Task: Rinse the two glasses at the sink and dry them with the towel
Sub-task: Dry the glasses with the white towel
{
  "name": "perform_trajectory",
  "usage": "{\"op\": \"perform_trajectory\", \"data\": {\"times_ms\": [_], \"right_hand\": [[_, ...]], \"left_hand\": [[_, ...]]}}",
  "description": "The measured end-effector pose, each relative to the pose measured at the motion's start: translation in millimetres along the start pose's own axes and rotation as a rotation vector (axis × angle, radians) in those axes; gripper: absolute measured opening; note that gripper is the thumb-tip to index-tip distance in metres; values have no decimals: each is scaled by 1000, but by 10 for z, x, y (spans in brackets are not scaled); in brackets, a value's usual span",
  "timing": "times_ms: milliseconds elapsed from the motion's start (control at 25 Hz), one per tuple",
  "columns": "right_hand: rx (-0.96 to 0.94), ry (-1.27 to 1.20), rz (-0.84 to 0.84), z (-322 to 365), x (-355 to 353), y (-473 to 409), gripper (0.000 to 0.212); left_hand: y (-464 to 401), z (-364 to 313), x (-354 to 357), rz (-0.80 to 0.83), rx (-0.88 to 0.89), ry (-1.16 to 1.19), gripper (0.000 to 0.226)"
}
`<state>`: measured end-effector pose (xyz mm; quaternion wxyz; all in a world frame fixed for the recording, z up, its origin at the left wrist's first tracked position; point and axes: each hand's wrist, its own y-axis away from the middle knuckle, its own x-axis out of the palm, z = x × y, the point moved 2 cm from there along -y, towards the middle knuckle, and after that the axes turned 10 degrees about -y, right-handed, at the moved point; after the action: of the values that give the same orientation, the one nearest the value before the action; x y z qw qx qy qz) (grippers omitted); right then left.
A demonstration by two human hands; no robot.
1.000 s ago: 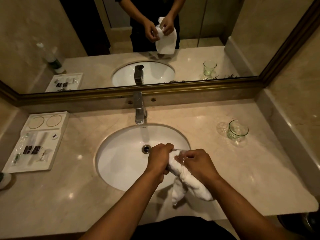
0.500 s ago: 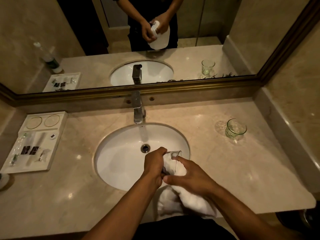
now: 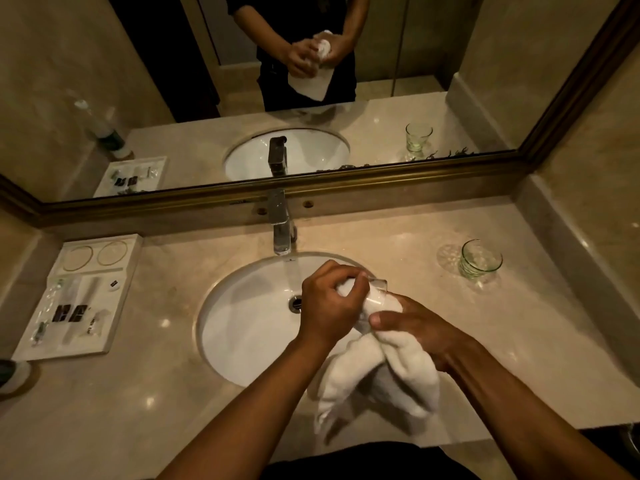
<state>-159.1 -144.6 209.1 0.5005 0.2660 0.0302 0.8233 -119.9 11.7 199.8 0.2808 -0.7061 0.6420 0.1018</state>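
Towel (image 3: 381,372) hangs white over the sink's (image 3: 242,341) near rim, stuffed into a clear glass (image 3: 375,294) by the left hand's (image 3: 329,303) curled fingers, right hand (image 3: 415,327) gripping both, second glass (image 3: 479,259) standing far right.

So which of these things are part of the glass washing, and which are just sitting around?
Part of the job: glass in hand, white towel, second glass, sink, tap.
Just lying about: amenity tray, bottle at the left edge.

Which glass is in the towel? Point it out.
The glass held over the sink, with the white towel stuffed in it. The other glass stands alone on the right counter.
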Motion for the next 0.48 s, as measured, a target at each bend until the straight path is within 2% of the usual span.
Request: {"op": "perform_trajectory", "data": {"times_ms": [80,200,320,400,480], "right_hand": [[8,145,-42,18,38,4,53],[-38,494,-178,19,105,-52,52],[4,842,-216,-33,250,-134,71],[28,1179,-221,-86,348,-209,61],[43,1326,-250,-126,413,-246,48]], "left_hand": [[-13,-9,41,82,-162,-15,23],[-167,65,53,193,-513,-26,29],[-200,225,44,305,-835,23,23],[-111,352,55,380,-1006,70,12],[-69,421,17,516,-1080,113,12]]}}
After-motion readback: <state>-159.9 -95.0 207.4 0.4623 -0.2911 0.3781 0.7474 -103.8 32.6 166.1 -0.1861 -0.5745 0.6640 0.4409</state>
